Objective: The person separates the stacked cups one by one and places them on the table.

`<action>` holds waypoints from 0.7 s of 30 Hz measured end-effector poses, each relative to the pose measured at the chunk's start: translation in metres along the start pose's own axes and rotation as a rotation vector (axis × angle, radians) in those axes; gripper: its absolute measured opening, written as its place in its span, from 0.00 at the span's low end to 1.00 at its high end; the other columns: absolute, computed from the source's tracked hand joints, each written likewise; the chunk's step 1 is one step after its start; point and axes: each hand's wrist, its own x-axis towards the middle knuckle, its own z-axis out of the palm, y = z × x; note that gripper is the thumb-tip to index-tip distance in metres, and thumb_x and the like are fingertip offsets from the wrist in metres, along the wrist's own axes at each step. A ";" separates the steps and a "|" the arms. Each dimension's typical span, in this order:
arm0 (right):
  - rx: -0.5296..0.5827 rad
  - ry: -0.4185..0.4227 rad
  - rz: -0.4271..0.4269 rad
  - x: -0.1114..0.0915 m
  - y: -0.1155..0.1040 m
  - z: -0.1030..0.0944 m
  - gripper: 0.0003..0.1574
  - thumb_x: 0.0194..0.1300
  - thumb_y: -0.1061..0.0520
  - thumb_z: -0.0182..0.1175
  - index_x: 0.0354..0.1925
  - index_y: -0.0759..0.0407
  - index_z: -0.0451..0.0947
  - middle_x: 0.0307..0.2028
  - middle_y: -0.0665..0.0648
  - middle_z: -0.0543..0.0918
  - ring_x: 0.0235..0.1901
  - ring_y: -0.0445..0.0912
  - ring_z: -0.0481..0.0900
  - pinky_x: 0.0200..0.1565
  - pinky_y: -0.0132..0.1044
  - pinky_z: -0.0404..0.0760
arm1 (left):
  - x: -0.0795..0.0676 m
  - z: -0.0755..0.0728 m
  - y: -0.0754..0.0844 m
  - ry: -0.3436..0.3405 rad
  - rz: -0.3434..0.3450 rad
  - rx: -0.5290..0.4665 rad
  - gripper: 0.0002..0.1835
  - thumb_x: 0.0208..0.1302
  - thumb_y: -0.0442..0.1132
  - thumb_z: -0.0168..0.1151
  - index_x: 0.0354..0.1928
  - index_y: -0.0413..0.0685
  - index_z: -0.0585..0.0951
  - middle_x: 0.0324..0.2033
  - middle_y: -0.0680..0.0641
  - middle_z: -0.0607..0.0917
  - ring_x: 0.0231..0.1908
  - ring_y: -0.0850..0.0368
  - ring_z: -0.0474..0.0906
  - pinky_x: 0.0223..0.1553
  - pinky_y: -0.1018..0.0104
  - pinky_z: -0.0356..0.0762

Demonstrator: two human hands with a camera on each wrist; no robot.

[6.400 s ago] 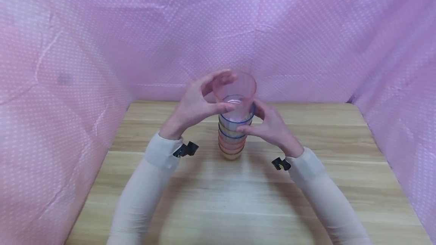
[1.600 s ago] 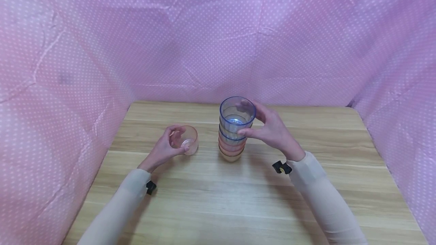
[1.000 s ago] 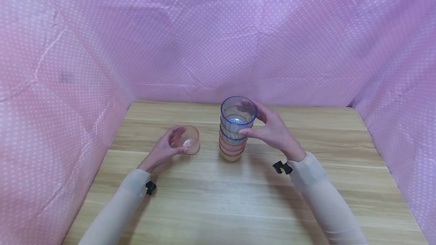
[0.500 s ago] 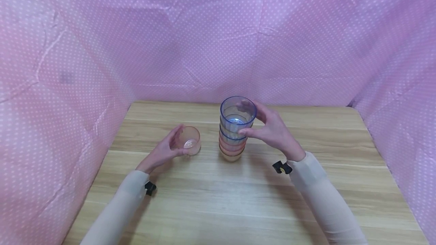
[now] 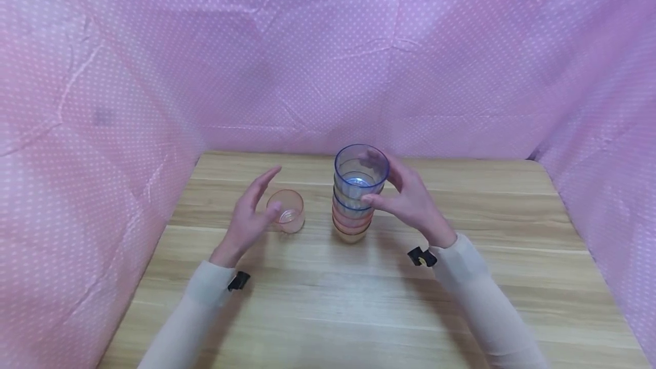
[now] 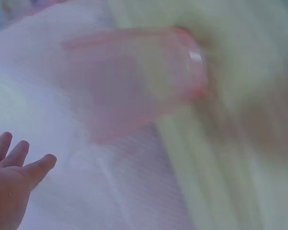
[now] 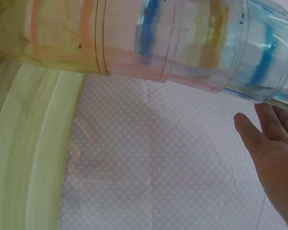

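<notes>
A clear pink cup (image 5: pixel 286 212) stands upright on the table, left of a tall stack of nested cups. My left hand (image 5: pixel 247 218) is beside that cup with fingers and thumb spread apart, holding nothing; the left wrist view has the pink cup (image 6: pixel 134 81) blurred, with the fingers off it. At the top of the stack is a blue-rimmed clear cup (image 5: pixel 359 178). My right hand (image 5: pixel 410 198) holds it, thumb in front and fingers round the far side. Below it, blue, pink and yellow cups (image 7: pixel 48 38) show through one another.
The cups stand on a wooden table (image 5: pixel 338 306) with light grain. Pink dotted cloth (image 5: pixel 328 61) rises behind the table's far edge and along both sides. Each sleeve cuff has a small black camera (image 5: pixel 238 281) near it.
Earlier, my left hand lifted the pink cup from the stack and set it down at the left. Now it has let go and spread its fingers. The right hand has stayed at the stack.
</notes>
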 end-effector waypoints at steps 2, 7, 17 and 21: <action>0.016 0.008 -0.014 -0.001 0.001 0.001 0.52 0.57 0.65 0.77 0.75 0.57 0.66 0.68 0.57 0.77 0.67 0.51 0.74 0.72 0.43 0.69 | 0.003 0.005 0.011 0.007 0.051 0.012 0.36 0.68 0.39 0.63 0.78 0.49 0.66 0.76 0.47 0.67 0.77 0.52 0.58 0.78 0.47 0.51; 0.046 0.021 -0.050 -0.002 0.006 0.004 0.52 0.57 0.68 0.76 0.76 0.57 0.66 0.69 0.58 0.76 0.67 0.52 0.73 0.72 0.44 0.70 | 0.012 0.018 0.031 0.011 0.164 0.039 0.40 0.69 0.52 0.63 0.78 0.47 0.65 0.76 0.46 0.67 0.77 0.50 0.58 0.77 0.41 0.52; 0.061 0.057 -0.002 -0.012 0.013 0.009 0.55 0.56 0.65 0.78 0.77 0.55 0.65 0.69 0.60 0.75 0.70 0.53 0.72 0.73 0.45 0.67 | 0.030 0.035 0.070 0.000 0.189 0.080 0.50 0.67 0.72 0.58 0.81 0.50 0.61 0.78 0.50 0.64 0.77 0.52 0.56 0.77 0.42 0.53; 0.051 0.068 0.018 -0.015 0.013 0.010 0.55 0.56 0.60 0.79 0.77 0.54 0.65 0.69 0.59 0.76 0.69 0.53 0.73 0.73 0.46 0.67 | 0.038 0.040 0.079 -0.021 0.181 0.110 0.53 0.65 0.76 0.56 0.81 0.49 0.60 0.78 0.49 0.63 0.77 0.51 0.57 0.76 0.42 0.54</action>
